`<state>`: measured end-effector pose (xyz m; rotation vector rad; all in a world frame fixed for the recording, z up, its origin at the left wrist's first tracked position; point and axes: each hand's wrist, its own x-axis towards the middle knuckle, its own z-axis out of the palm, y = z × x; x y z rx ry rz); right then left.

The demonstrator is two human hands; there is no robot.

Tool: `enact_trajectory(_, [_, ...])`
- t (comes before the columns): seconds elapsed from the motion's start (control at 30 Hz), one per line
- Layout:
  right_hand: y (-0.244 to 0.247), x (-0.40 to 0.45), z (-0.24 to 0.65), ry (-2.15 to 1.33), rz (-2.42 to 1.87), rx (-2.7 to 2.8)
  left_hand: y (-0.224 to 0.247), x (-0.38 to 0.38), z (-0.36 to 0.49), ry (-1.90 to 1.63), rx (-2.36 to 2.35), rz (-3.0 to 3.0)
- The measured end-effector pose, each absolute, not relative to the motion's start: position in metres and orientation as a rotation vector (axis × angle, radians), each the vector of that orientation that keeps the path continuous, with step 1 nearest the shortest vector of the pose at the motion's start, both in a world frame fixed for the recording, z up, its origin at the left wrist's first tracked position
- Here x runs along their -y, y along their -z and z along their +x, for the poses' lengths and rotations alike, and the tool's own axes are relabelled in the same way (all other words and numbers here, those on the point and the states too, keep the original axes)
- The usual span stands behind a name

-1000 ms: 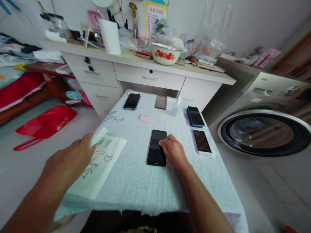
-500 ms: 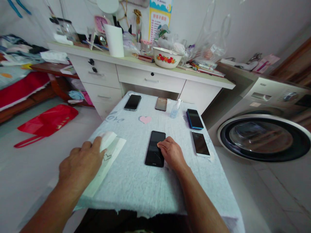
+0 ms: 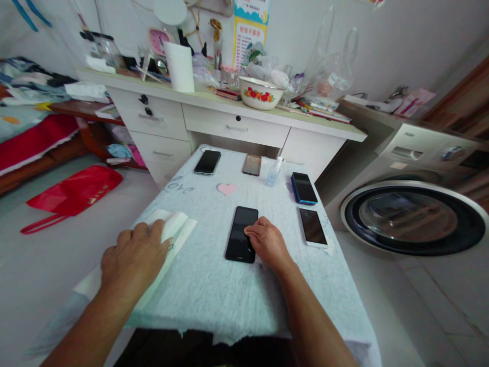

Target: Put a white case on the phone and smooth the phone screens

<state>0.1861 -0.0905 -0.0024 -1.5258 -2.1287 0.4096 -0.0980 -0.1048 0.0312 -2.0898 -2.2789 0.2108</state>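
A black phone (image 3: 240,224) lies face up on the cloth-covered table (image 3: 214,295). My right hand (image 3: 265,239) is closed on a small tan pad (image 3: 247,231), pressed to the phone's screen. To the left, my left hand (image 3: 133,255) rests on a white paper bag (image 3: 179,223), its fingers curled over the bag. Further back lie another black phone (image 3: 207,162), a brown phone case (image 3: 252,165) and a clear spray bottle (image 3: 273,172). A blue-edged phone (image 3: 304,188) and a white-framed phone (image 3: 313,227) lie at the right.
Behind the table is a white desk (image 3: 237,125) bearing a flowered bowl (image 3: 262,93), a paper roll (image 3: 179,66) and plastic bags. A washing machine (image 3: 405,204) stands at the right. On the floor at the left lies a red bag (image 3: 76,191).
My left hand has shifted slightly right and up over the paper bag, whose top is more crumpled. My right hand stays at the phone, with the pad a little further left.
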Motion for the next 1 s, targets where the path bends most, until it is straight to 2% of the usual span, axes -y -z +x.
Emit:
enact_trajectory(0.33, [0.000,0.091,0.185,-0.437,-1.468,2.137,-0.025,0.111,-0.080,-0.143,2.135,-2.261])
enact_trajectory(0.57, [-0.006,0.095,0.185,-0.527,-1.368,2.167,-0.031,0.111,-0.045,0.135,1.904,-2.583])
enact_trajectory(0.73, [-0.007,0.095,0.186,-0.570,-1.314,2.194,-0.038,0.086,-0.015,0.329,1.723,-2.781])
enact_trajectory(1.0, [0.000,0.089,0.191,-0.499,-1.389,2.137,-0.027,0.028,0.027,0.364,1.738,-2.791])
